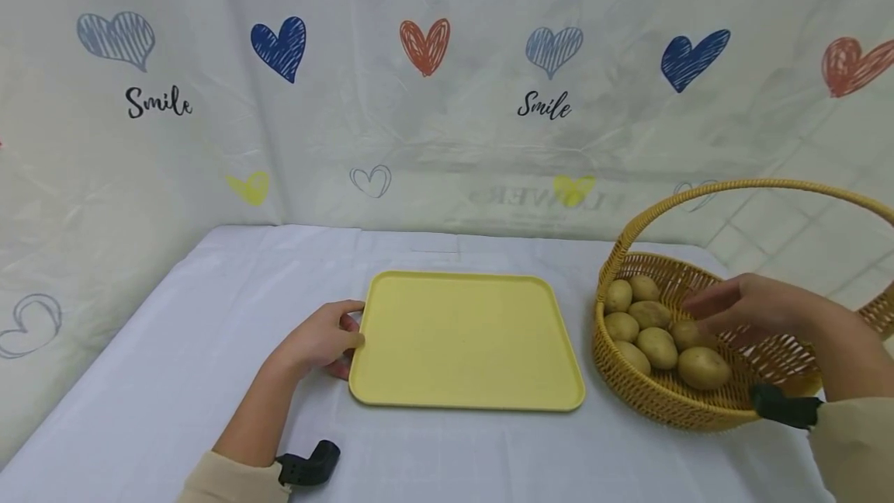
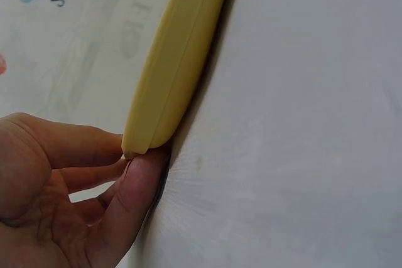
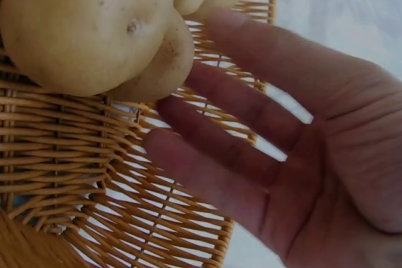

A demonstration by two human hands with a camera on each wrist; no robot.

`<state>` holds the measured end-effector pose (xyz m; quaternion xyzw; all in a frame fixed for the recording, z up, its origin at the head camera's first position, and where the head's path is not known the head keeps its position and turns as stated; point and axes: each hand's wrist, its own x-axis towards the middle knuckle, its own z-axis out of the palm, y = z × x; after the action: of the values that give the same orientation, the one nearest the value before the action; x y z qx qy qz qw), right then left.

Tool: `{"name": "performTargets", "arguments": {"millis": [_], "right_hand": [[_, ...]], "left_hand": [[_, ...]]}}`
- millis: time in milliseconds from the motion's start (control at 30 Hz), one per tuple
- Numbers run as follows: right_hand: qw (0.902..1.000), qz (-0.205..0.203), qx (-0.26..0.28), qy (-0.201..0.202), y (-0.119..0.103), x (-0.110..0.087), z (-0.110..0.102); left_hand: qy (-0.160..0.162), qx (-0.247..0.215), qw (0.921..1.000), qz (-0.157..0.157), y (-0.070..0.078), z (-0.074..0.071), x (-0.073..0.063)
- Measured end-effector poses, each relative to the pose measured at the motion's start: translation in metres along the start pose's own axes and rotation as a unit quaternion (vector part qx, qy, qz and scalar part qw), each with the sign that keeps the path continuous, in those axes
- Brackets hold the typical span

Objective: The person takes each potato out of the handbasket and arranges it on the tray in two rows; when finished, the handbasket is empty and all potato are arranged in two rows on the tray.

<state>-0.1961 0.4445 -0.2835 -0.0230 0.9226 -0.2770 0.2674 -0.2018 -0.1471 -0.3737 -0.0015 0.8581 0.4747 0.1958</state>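
A yellow rectangular tray [image 1: 468, 340] lies flat on the table. My left hand [image 1: 327, 338] is at its left edge, holding the rim between thumb and fingers; the left wrist view shows the tray [image 2: 173, 61] edge-on, with the digits against its edge. On the right, my right hand [image 1: 757, 309] reaches into a wicker basket [image 1: 649, 398] with several potatoes [image 1: 702, 368] inside. In the right wrist view its fingers [image 3: 207, 171] are spread and extended beside the potatoes [image 3: 88, 29], gripping nothing. Whether a fingertip touches a potato cannot be told.
A tall arched handle [image 1: 754, 183] rises over the basket. White cloth [image 1: 433, 452] covers the table. Behind it hangs a pale sheet [image 1: 475, 130] printed with hearts and "Smile". Each wrist wears a black strap with a camera [image 1: 310, 466].
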Motion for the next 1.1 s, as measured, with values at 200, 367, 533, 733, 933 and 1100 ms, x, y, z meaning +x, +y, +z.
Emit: {"name": "performTargets", "arguments": {"millis": [200, 367, 533, 733, 933, 1100], "right_hand": [[0.9997, 0.010, 0.017, -0.013, 0.009, 0.007, 0.002], [0.9996, 0.004, 0.017, -0.021, 0.013, 0.012, 0.004], [0.9988, 0.001, 0.031, -0.037, 0.014, 0.013, 0.007], [0.9989, 0.002, 0.030, -0.036, 0.010, 0.014, 0.007], [0.9992, 0.004, 0.031, -0.026, 0.010, 0.013, 0.007], [0.9991, -0.006, 0.037, -0.019, 0.010, 0.010, 0.006]], "left_hand": [[0.000, 0.002, 1.0000, 0.001, 0.001, 0.000, -0.001], [0.002, -0.001, 1.0000, 0.001, 0.001, -0.001, -0.002], [0.004, -0.005, 1.0000, -0.001, 0.001, 0.001, -0.003], [0.006, -0.008, 0.9999, 0.002, 0.000, 0.001, -0.004], [0.007, -0.012, 0.9999, 0.000, -0.001, 0.001, -0.004], [0.006, -0.007, 1.0000, -0.001, -0.001, 0.001, -0.003]]}}
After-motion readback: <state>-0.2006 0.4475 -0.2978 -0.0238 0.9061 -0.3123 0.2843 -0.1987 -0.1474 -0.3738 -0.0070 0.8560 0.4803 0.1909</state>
